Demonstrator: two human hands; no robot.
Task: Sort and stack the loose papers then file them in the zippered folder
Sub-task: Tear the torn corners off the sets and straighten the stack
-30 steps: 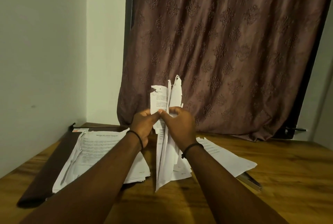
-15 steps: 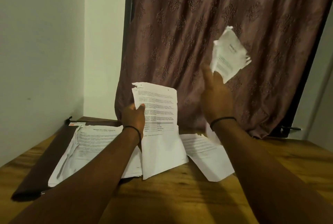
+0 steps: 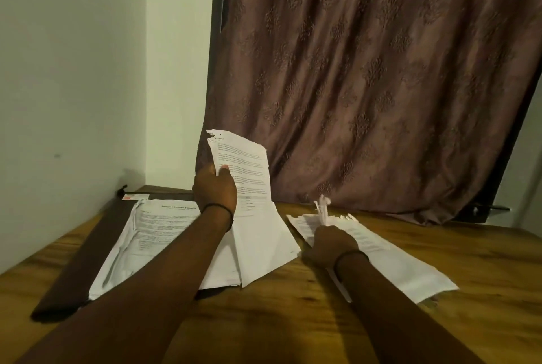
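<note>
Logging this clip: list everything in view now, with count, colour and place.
table: one, brown wood, across the foreground.
folder: one, dark brown, flat at the table's left.
big pile: one stack, white printed sheets, on the folder.
held sheets: count unclear, white, printed, torn top corner, upright at centre.
right pile: few white sheets, flat at the table's right.
thin bunch: white, edge-on, above the right pile.
curtain: one, brown, patterned, behind the table.
wall: pale, at left.
wristbands: two, black, one per wrist.
left hand: grips the held sheets.
right hand: pinches the thin bunch.
</note>
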